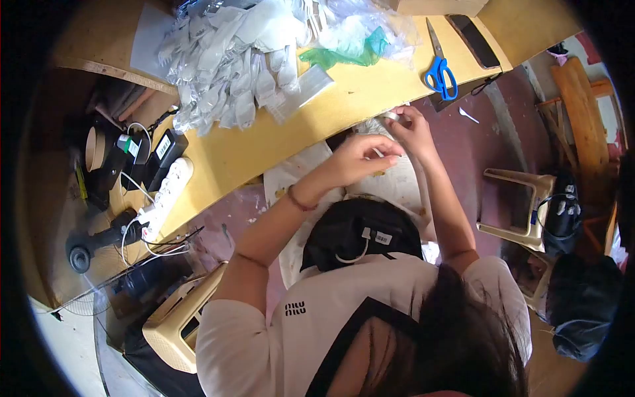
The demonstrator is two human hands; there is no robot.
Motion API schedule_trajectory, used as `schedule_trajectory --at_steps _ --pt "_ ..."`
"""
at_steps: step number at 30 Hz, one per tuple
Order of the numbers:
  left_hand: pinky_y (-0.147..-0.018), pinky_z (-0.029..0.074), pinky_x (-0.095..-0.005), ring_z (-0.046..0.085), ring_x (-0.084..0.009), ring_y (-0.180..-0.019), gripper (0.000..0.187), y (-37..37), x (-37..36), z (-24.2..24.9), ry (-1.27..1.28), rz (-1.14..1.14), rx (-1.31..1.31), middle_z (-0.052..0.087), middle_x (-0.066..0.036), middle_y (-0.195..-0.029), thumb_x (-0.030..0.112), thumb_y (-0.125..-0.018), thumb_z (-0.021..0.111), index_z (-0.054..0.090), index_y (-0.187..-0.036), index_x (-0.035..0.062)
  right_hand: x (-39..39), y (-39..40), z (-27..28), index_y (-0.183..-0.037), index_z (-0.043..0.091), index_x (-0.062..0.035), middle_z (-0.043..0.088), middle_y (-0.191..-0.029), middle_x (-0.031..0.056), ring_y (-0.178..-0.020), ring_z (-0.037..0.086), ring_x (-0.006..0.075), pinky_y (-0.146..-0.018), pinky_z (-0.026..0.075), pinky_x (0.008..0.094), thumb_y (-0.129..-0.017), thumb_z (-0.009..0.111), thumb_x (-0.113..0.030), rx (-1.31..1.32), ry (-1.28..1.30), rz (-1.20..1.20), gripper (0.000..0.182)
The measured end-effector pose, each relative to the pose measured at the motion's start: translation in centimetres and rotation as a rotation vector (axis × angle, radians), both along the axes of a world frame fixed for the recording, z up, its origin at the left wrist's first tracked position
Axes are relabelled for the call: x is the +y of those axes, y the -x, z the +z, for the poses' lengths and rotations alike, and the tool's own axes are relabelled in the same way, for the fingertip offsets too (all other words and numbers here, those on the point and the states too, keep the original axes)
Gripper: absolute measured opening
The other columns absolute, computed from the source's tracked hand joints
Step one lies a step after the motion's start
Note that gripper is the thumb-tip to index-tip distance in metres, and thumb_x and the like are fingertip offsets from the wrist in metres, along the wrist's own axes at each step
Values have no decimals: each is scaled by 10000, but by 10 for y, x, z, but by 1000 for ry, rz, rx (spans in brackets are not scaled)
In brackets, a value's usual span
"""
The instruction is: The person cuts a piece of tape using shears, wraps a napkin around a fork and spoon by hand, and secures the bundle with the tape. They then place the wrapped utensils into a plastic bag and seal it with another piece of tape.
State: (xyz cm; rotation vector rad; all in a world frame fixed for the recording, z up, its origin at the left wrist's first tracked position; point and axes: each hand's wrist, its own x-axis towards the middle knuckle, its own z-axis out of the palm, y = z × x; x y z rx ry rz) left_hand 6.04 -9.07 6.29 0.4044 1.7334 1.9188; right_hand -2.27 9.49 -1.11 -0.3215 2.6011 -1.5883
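Over my lap, close to the table's front edge, my left hand (367, 157) has its fingers curled, with thumb and index tips nearly together; I cannot tell what is between them. Just beyond it, at the edge, the fingers of my right hand (411, 129) close round a small whitish thing (391, 116). A heap of white plastic cutlery in clear wrappers (245, 63) covers the table (317, 109) ahead and to the left. Scissors with blue handles (439, 76) lie near the right end. On my lap rests a black item with a white cable (360, 231).
A phone (473, 41) lies beside the scissors, and a green plastic bag (350, 51) beside the heap. At left are a white power strip (169, 192) with cables and black boxes (165, 155). Beige plastic stools (529, 205) stand at right and left. A small white utensil (468, 115) lies on the floor.
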Motion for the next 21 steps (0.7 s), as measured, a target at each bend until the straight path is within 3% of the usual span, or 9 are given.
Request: schedule_trajectory --at_steps 3,4,7,10,15,20,21 --pt "-755 463 -243 554 -122 -944 536 1 25 -40 87 364 -115 477 -85 -1199 194 -866 641 389 -1319 56 4 -3 11 -886 645 18 634 -918 125 -829 611 190 -701 480 303 -715 733 -157 -54 2 23 260" --pt "-785 459 -261 535 -136 -985 666 8 28 -49 67 424 -160 388 -115 -1280 251 -865 645 261 -1384 87 6 -5 15 -877 644 14 630 -901 119 -813 608 183 -688 480 300 -709 737 -159 -62 -8 12 259" --pt "-805 457 -277 526 -132 -973 611 17 43 -50 -110 565 -242 399 -101 -1259 281 -877 628 311 -1364 91 14 -14 22 -851 639 6 620 -860 102 -778 601 166 -660 478 292 -690 747 -167 -56 -8 -34 260" --pt "-816 462 -290 535 -131 -950 516 23 56 -55 -317 496 -290 450 -71 -1205 290 -885 618 393 -1304 91 20 -23 21 -834 639 -1 614 -846 92 -778 596 159 -657 475 287 -678 754 -180 -26 33 -82 264" --pt "-846 473 -332 546 -129 -959 327 38 69 -61 -370 530 -458 540 -16 -1075 273 -900 599 502 -1156 94 24 -33 39 -851 656 -15 627 -844 80 -802 601 156 -685 474 287 -686 742 -182 23 -53 -13 250" --pt "-891 484 -407 550 -137 -945 240 37 77 -62 -487 617 -559 555 -22 -1041 238 -914 575 540 -1091 81 32 -8 65 -834 657 -23 635 -844 89 -811 595 198 -693 446 312 -730 694 -133 288 -22 -276 157" --pt "-899 483 -421 550 -139 -946 229 35 77 -60 -531 644 -556 555 -27 -1041 230 -915 572 546 -1083 77 34 1 70 -836 657 -36 621 -829 88 -807 578 226 -712 432 323 -738 683 -122 484 -81 -307 133"
